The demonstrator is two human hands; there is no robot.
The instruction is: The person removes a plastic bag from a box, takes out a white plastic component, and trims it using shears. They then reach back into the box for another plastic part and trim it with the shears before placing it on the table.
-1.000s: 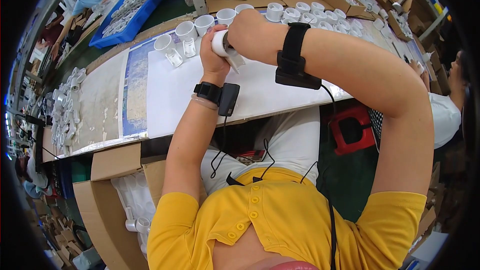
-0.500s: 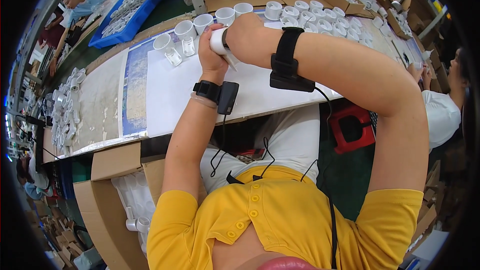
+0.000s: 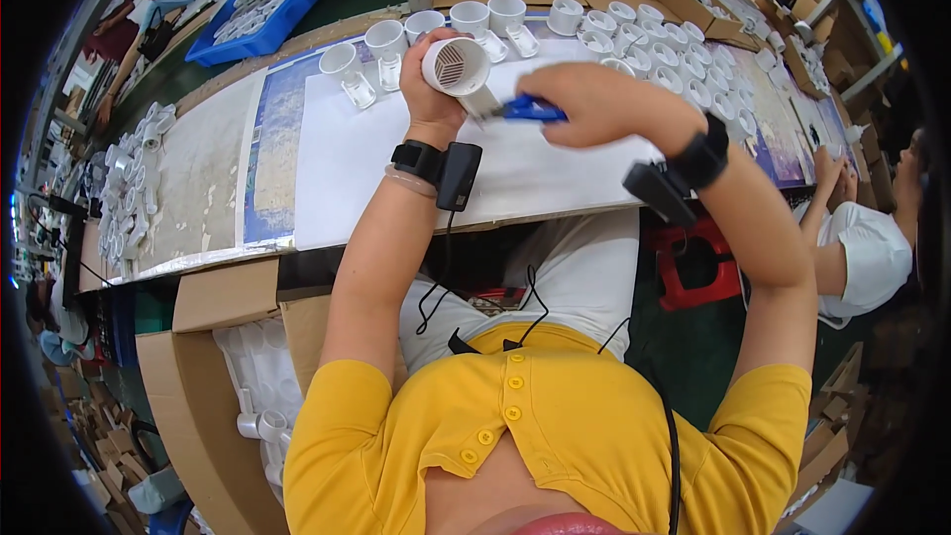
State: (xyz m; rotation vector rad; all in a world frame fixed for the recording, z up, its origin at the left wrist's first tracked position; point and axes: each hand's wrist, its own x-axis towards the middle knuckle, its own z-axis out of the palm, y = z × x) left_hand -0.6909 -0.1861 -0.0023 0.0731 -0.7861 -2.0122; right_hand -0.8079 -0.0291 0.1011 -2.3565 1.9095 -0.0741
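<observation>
My left hand (image 3: 428,89) is closed round a white plastic cup-shaped part (image 3: 460,66) with a slotted grille inside and a flat handle-like arm. The part is tilted, its round mouth facing up towards me. My right hand (image 3: 584,107) grips a blue-handled tool (image 3: 533,109), smeared by motion. Its tip is at the end of the part's arm; whether they touch I cannot tell. Both hands are above a white sheet (image 3: 535,173) on the workbench. Beyond my left hand stands a row of similar white parts (image 3: 385,40).
Many white cups (image 3: 634,38) crowd the bench at back right. Heaped white pieces (image 3: 134,183) lie on the left, and a blue crate (image 3: 238,48) holds more. An open cardboard box (image 3: 183,386) stands beside my left arm. A red stool (image 3: 684,267) and a co-worker (image 3: 854,248) are at right.
My right hand has moved away from the cup to the right, bringing the blue tool into view at the part's arm. My left hand has turned the cup's mouth towards me.
</observation>
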